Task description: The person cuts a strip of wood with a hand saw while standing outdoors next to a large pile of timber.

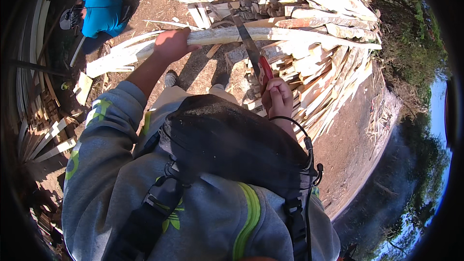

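Observation:
A long, pale wooden pole [212, 36] lies crosswise in front of me, bent in the wide view. My left hand [173, 45] is closed over it left of the middle, with the thumb sticking out to the right. In my right hand [279, 94] is a hand saw [249, 47], gripped by its red handle. The saw's blade slants up and to the left, crossing the pole. Whether its teeth have cut into the wood cannot be made out.
A heap of split wood pieces [309, 72] spreads to the right and beyond the pole. At the far left a person in a blue shirt [102, 13] bends down near more stacked boards [37, 34]. My shoe [170, 78] stands on the dirt below the pole.

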Tool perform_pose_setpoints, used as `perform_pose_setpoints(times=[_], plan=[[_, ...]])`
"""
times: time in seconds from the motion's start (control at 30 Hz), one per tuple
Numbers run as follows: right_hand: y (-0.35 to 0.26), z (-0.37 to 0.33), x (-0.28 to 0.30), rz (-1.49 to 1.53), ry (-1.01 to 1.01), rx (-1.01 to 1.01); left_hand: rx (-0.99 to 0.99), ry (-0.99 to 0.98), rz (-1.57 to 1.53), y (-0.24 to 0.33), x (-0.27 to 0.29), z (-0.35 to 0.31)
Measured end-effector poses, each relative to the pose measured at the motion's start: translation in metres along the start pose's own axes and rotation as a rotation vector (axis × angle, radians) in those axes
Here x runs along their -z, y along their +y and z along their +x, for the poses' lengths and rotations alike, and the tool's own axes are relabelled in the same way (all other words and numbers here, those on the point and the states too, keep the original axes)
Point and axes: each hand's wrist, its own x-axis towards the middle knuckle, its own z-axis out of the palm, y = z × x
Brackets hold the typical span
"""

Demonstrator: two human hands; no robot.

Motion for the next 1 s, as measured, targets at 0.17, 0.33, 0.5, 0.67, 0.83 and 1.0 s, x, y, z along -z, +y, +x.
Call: perform_pose_setpoints(times=[0.17,0.33,0.5,0.67,0.83,1.0], plan=[[0.007,0.084,-0.076,-0.027,-0.134,-0.019,-0.02,-0.016,0.149,-0.021,-0.001,0.019],[0.015,0.003,-0.011,-0.209,-0.027,-0.017,0.029,-0.061,0.058,-0.007,0.006,0.009],[-0.003,-0.024,-0.019,-0.266,0.114,0.094,0.061,-0.043,0.05,0.001,0.009,0.003],[0.0,0.031,-0.028,-0.198,0.17,0.088,0.056,-0.111,0.072,0.003,0.012,0.002],[-0.015,0.057,-0.049,-0.146,0.166,0.052,0.095,-0.18,0.048,0.007,0.024,0.003],[0.004,0.068,-0.049,-0.083,0.113,-0.038,0.098,-0.145,0.022,0.005,0.019,0.002]])
